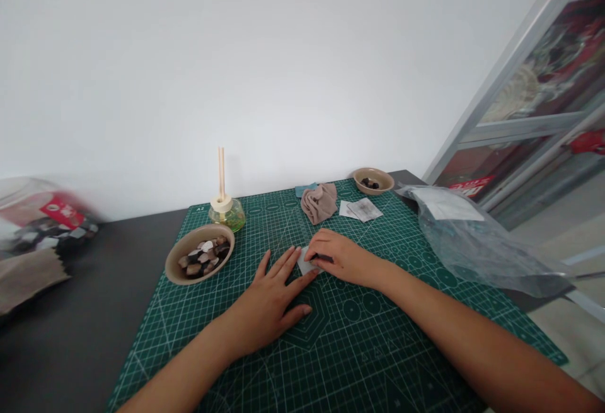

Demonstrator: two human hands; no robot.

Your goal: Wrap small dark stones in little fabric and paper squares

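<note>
The right hand [347,258] pinches a dark piece [322,258], thumb and fingers closed together on it, over a small white sheet [303,264] on the green cutting mat [359,350]. The left hand [269,315] lies flat at the grip's seven to eight o'clock, fingers spread and clamped on nothing; its fingertips reach the sheet's near edge, probably to keep it from sliding. The pinch sits low, likely for close control against the paper.

What shows of the dark piece is blackish and narrow; fingers hide the rest, so its full shape and material cannot be told. The sheet is pale and mostly covered.

Farther out, a bowl of mixed stones [171,264] sits at nine o'clock, seemingly within easy left-hand reach, with a reed diffuser [227,214] at ten. A crumpled cloth [319,203] lies at twelve, two overlapping sheets [366,210] and a smaller bowl [374,190] toward one, and a clear plastic bag [454,243] near three.
</note>
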